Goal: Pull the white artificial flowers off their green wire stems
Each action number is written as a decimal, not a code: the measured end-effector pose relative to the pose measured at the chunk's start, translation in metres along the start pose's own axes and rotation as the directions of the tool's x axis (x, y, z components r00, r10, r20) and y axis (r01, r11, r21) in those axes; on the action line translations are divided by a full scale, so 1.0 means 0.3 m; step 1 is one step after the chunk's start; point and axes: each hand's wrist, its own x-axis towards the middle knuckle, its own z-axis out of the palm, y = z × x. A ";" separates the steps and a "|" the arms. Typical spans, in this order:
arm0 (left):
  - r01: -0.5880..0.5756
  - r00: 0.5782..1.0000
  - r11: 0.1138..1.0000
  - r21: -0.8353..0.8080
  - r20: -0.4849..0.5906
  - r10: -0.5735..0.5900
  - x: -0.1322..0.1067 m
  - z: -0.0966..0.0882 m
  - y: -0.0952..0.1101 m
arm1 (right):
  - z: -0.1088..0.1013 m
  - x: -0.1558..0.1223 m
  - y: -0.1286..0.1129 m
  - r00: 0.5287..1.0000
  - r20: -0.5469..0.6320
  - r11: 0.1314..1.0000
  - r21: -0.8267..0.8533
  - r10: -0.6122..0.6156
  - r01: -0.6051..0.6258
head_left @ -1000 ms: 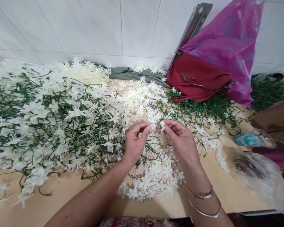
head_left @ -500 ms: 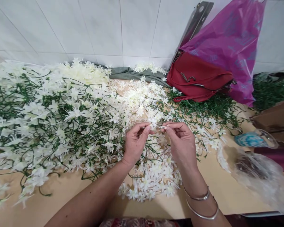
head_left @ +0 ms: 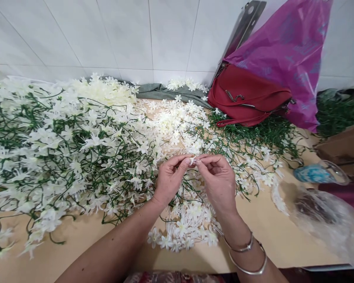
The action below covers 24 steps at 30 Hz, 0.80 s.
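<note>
My left hand (head_left: 168, 180) is closed in a pinch on a small white artificial flower (head_left: 191, 160). Just to its right, the fingertips of my right hand (head_left: 220, 184) are pressed together on thin white stamens (head_left: 197, 161) at the flower. Both sets of fingertips nearly meet, and they partly hide what they hold. Below my hands lies a patch of white blossoms with thin white stamens (head_left: 181, 227). Beyond my fingers is a pile of loose white flower heads (head_left: 171, 122).
A big heap of white flowers on green stems (head_left: 76, 149) fills the left of the table (head_left: 271, 243). Green stems (head_left: 259, 135) lie under a red handbag (head_left: 247, 94) beside a purple plastic bag (head_left: 297, 59). A blue-and-clear container (head_left: 315, 173) and clear plastic bag (head_left: 333, 224) are right.
My right hand has moved left, bringing the white stamens in its fingertips up to the flower in my left hand. The left hand has stayed nearly in place.
</note>
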 end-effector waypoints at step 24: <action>-0.046 0.998 0.987 0.156 0.058 0.037 -0.024 -0.002 0.003 | -0.029 -0.002 -0.001 0.959 0.116 0.855 -0.435 -0.259 0.284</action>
